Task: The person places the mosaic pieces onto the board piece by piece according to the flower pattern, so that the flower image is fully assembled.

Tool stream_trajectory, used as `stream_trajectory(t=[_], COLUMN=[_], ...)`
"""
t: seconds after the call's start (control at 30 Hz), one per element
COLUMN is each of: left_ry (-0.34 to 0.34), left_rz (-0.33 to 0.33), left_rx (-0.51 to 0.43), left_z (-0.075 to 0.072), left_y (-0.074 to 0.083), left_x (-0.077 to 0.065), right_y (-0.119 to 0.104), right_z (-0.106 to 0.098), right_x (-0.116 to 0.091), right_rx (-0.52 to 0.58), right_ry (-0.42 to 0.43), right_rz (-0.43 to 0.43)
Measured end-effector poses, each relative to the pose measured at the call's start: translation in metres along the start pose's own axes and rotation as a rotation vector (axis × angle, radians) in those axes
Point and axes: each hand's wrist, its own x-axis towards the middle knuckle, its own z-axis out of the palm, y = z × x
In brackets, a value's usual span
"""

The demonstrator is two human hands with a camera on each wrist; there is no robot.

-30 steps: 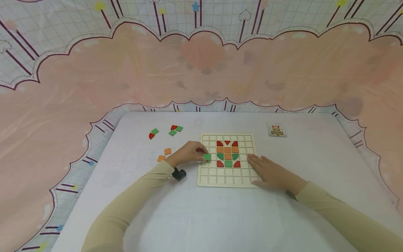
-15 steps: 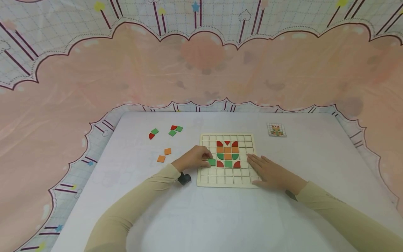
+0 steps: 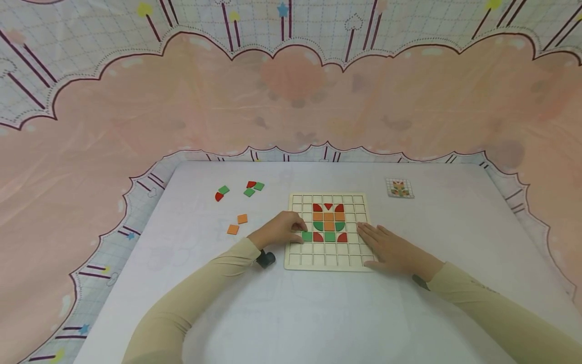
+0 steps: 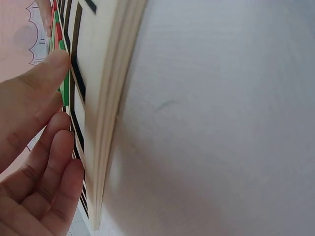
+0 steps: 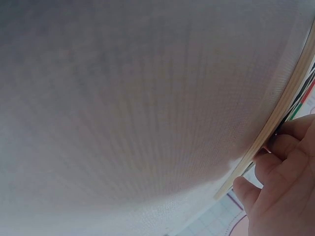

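Observation:
My left hand pinches a green square tile between thumb and forefinger. That tile lies in a cell of the wooden grid board, just left of a red rounded tile. In the left wrist view the thumb touches the tile's edge while the other fingers curl loosely by the board. My right hand rests on the board's right edge with its fingers extended. Red, orange and green tiles form a pattern in the middle cells, including an orange square.
Two orange squares lie left of the board. Farther back are several green squares and red rounded tiles. A small pattern card lies at the back right of the white table.
My left hand has moved right and slightly nearer with the green square, which has gone from above the board's left side down into a cell. The right hand has stayed in place.

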Motion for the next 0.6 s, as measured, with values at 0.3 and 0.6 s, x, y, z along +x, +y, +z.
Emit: stream_trajectory(t=[0.3, 0.6], left_ry=[0.008, 0.003], left_rz=[0.021, 0.022], left_rx=[0.005, -0.086], left_z=[0.001, -0.007], left_y=[-0.002, -0.019], left_x=[0.000, 0.003], right_y=[0.000, 0.000], right_z=[0.000, 0.001], right_x=[-0.001, -0.001], right_rx=[-0.004, 0.001], right_ry=[0.010, 0.023], right_rz=[-0.005, -0.005])
